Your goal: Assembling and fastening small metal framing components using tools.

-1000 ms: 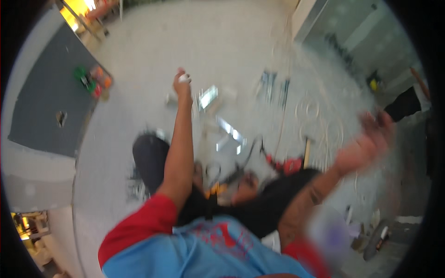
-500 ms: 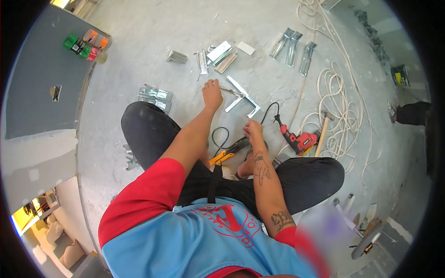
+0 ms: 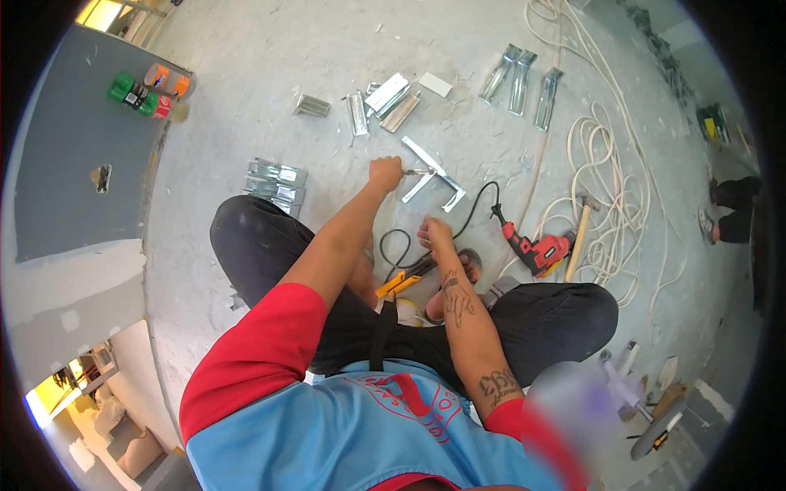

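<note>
My left hand (image 3: 385,174) is closed around what looks like metal pliers (image 3: 416,172). The tool's far end meets a bent bracket of shiny metal strip (image 3: 434,164) on the floor in front of me. My right hand (image 3: 435,232) is a little nearer to me, below the bracket and apart from it. Its fingers are curled together, and I cannot make out whether anything is in them. A yellow-handled cutting tool (image 3: 399,282) lies by my feet, partly hidden by my right forearm.
To the right are a red power drill (image 3: 540,252), a wooden-handled hammer (image 3: 580,237) and a coiled white cable (image 3: 610,180). Metal channel pieces (image 3: 389,98) lie ahead, others (image 3: 277,182) by my left knee. Bottles (image 3: 139,96) are far left. Another person's legs (image 3: 733,211) show far right.
My left hand has moved slightly right and down, turning the pliers closer to level. My right hand has drawn back toward me, away from the bracket. The person at far right has shifted.
</note>
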A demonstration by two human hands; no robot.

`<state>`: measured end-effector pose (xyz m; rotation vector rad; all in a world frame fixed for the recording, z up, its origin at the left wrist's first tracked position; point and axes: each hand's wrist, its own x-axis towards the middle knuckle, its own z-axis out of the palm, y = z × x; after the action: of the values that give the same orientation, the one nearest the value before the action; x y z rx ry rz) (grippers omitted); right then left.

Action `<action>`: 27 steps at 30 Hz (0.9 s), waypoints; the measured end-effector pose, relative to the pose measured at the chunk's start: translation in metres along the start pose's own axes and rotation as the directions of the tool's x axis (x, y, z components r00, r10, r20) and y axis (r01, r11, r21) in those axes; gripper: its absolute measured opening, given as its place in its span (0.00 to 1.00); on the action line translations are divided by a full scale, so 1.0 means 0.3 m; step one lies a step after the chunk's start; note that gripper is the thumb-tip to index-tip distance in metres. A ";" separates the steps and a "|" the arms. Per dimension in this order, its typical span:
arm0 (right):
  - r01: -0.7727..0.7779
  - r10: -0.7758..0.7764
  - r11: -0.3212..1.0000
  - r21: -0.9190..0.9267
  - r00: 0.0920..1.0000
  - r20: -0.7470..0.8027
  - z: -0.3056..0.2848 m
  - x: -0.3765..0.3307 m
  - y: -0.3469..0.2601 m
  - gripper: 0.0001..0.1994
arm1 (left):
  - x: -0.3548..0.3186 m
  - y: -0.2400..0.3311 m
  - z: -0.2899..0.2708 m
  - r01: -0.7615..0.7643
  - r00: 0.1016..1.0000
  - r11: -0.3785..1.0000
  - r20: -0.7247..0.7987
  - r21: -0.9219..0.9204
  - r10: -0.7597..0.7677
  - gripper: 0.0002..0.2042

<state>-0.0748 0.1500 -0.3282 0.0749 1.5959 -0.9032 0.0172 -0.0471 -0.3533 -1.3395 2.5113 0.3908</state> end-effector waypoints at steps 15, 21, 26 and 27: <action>0.188 -0.550 0.767 -0.613 0.686 -0.477 -0.024 0.105 -0.134 0.25 | -0.163 0.154 -0.060 0.024 0.999 0.961 0.036 0.276 -0.035 0.06; 0.138 -0.543 0.643 -0.753 0.776 -0.322 -0.121 0.161 -0.182 0.19 | -0.212 0.100 -0.192 0.177 0.952 0.957 0.206 0.231 -0.226 0.08; -0.024 0.017 0.996 -0.090 0.997 -0.075 -0.092 0.166 -0.160 0.14 | -0.259 -0.077 -0.119 0.337 0.922 0.941 0.190 0.032 -0.337 0.12; -0.020 0.012 0.997 -0.076 0.995 -0.099 -0.126 0.194 -0.126 0.14 | -0.249 -0.065 -0.118 0.373 0.896 0.926 0.283 -0.059 -0.343 0.13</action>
<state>-0.1404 0.1208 -0.3613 0.0785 1.7176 -0.8350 0.0699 -0.0133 -0.2959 -1.6315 1.9950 0.5926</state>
